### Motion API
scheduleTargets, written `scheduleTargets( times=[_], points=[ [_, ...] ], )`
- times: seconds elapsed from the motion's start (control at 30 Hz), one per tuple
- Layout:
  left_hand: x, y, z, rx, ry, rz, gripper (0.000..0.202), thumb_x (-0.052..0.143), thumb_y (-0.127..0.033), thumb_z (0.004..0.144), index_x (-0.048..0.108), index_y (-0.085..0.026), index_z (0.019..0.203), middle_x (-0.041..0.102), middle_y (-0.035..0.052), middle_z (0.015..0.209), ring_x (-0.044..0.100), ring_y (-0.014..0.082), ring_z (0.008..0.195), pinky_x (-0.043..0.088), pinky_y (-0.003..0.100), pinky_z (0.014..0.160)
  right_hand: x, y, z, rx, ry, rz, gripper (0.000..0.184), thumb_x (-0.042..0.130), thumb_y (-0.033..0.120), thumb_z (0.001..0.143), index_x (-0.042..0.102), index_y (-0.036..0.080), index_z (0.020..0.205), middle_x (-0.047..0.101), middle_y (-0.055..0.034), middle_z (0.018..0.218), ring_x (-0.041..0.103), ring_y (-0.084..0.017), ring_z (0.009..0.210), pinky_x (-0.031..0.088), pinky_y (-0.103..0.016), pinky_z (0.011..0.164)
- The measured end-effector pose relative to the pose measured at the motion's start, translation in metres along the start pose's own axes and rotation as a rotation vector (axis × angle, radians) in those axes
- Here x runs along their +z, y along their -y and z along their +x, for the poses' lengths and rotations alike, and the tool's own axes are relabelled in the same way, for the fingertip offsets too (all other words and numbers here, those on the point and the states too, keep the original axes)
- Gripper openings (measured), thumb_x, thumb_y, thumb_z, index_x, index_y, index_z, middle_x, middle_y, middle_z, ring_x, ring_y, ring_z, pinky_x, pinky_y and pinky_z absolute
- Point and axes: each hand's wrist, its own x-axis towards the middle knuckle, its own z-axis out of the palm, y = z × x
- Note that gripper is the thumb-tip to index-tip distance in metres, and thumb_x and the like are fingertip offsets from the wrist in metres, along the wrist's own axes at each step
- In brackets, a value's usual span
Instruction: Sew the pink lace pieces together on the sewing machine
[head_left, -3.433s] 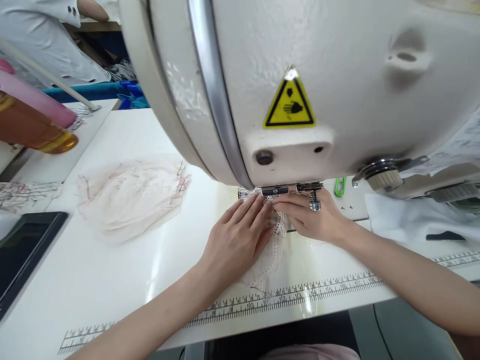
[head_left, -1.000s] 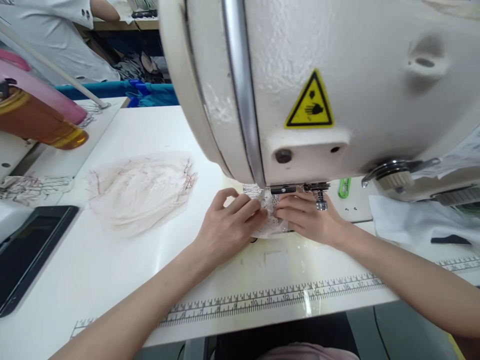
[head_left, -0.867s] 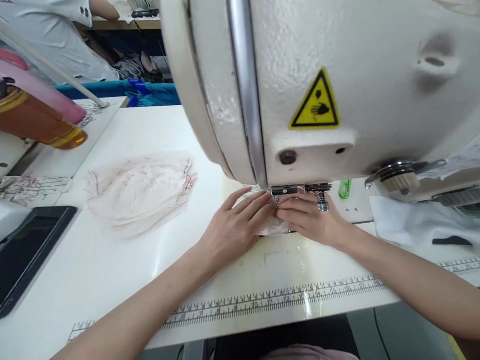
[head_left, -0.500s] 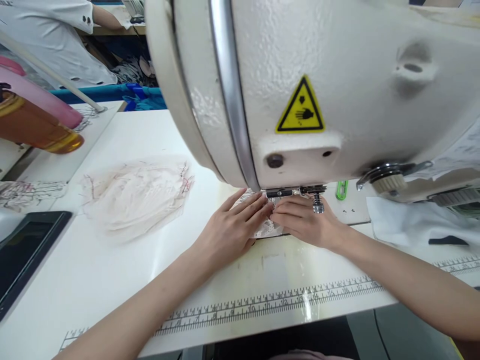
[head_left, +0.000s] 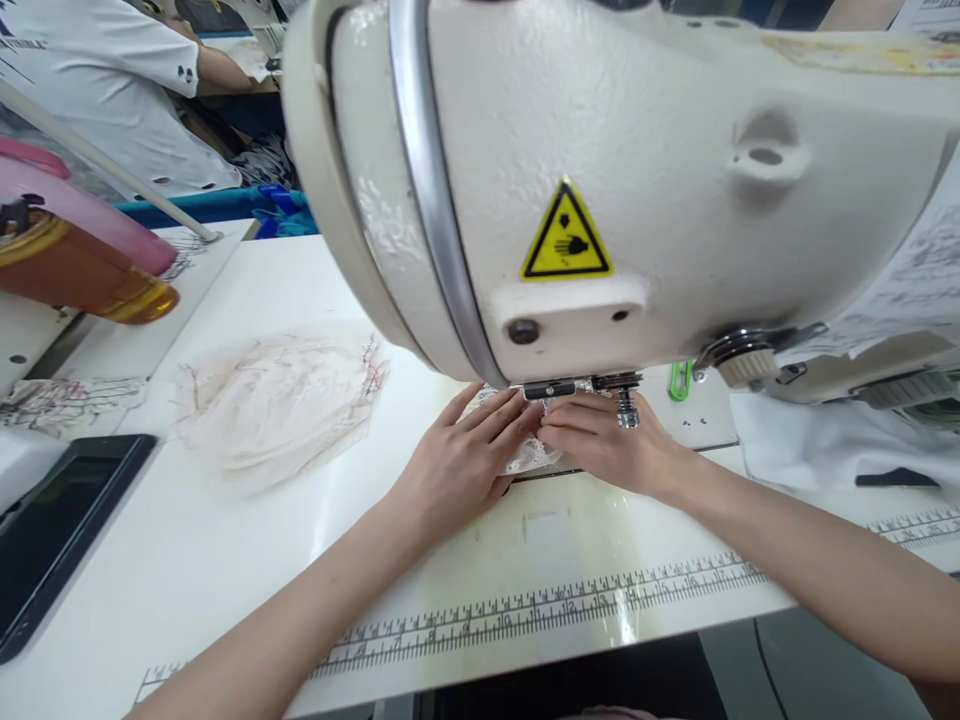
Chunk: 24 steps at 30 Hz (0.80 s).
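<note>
A small piece of white lace fabric [head_left: 532, 456] lies under the head of a white sewing machine [head_left: 660, 170]. My left hand [head_left: 459, 458] rests flat on its left part, fingers stretched forward. From the other side my right hand [head_left: 616, 442] holds the lace, its fingers bent and pressed together near my left fingertips. Just above the fingers is a metal fitting [head_left: 551, 389] of the machine. The needle and presser foot are hidden behind the machine head.
Sheer pale fabric [head_left: 281, 410] with reddish threads lies left on the white table [head_left: 360, 590]. A phone [head_left: 67, 530], an amber bottle [head_left: 82, 265] and a pink bottle [head_left: 97, 210] stand further left. Green thread snips [head_left: 679, 380] and white cloth [head_left: 817, 440] are right. A co-worker's sleeve [head_left: 142, 60] shows behind.
The view has shifted slightly, so the machine head sits a little further left and more of its top shows. Both hands stay on the lace, almost in the same place.
</note>
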Motion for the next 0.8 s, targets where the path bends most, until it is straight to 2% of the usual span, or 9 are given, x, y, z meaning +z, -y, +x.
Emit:
scheduleTargets(
  times=[0.13,0.23,0.4,0.57,0.67,0.8],
  points=[
    [0.001,-0.002,0.0,0.004,-0.012,0.015,0.046,0.042,-0.017,0.087,0.05,-0.011,0.132,0.055,0.0124,0.134,0.053,0.0277,0.123,0.039,0.052,0.105,-0.003,-0.002,0.0,0.006,-0.008,-0.056,0.019,0.051,0.008,0.085,0.064,0.02,0.079,0.068,0.0062,0.08,0.056,-0.008,0.071,0.026,-0.028,0.052],
    [0.002,-0.004,0.0,0.004,-0.024,0.021,0.045,0.043,-0.022,0.09,0.051,-0.011,0.132,0.055,0.0135,0.134,0.054,0.0287,0.123,0.039,0.052,0.105,-0.006,-0.004,-0.001,0.027,0.033,-0.109,0.022,0.047,0.01,0.087,0.065,0.021,0.08,0.067,0.0061,0.081,0.053,-0.007,0.066,0.024,-0.029,0.053],
    [0.003,-0.007,0.001,-0.023,-0.03,0.011,0.042,0.041,-0.024,0.092,0.052,-0.012,0.131,0.055,0.0142,0.134,0.053,0.0293,0.122,0.039,0.053,0.106,0.0,-0.007,-0.004,0.128,0.142,0.044,0.031,0.039,0.012,0.09,0.067,0.026,0.086,0.065,0.0024,0.08,0.056,-0.012,0.074,0.034,-0.029,0.06],
    [0.002,-0.009,0.005,-0.053,-0.023,0.014,0.041,0.041,-0.028,0.095,0.052,-0.012,0.132,0.056,0.0141,0.133,0.053,0.0297,0.123,0.039,0.053,0.106,0.001,-0.007,-0.005,0.238,0.164,0.068,0.03,0.04,0.019,0.093,0.067,0.032,0.095,0.067,0.0035,0.084,0.057,-0.015,0.078,0.041,-0.031,0.064],
    [0.002,-0.01,0.004,-0.048,-0.028,0.04,0.042,0.042,-0.025,0.094,0.05,-0.011,0.133,0.055,0.015,0.133,0.053,0.0299,0.123,0.038,0.054,0.107,-0.005,-0.005,-0.005,0.179,0.132,0.007,0.024,0.043,0.023,0.094,0.066,0.031,0.096,0.069,0.0052,0.092,0.058,-0.015,0.079,0.041,-0.03,0.063],
    [0.002,-0.008,-0.002,0.057,-0.103,0.054,0.04,0.04,-0.013,0.093,0.051,-0.008,0.131,0.054,0.0119,0.134,0.053,0.0249,0.124,0.037,0.048,0.11,-0.012,-0.003,0.0,0.034,0.052,-0.119,0.021,0.046,0.014,0.091,0.064,0.024,0.088,0.07,0.0049,0.09,0.058,-0.012,0.073,0.039,-0.031,0.07]
  ],
)
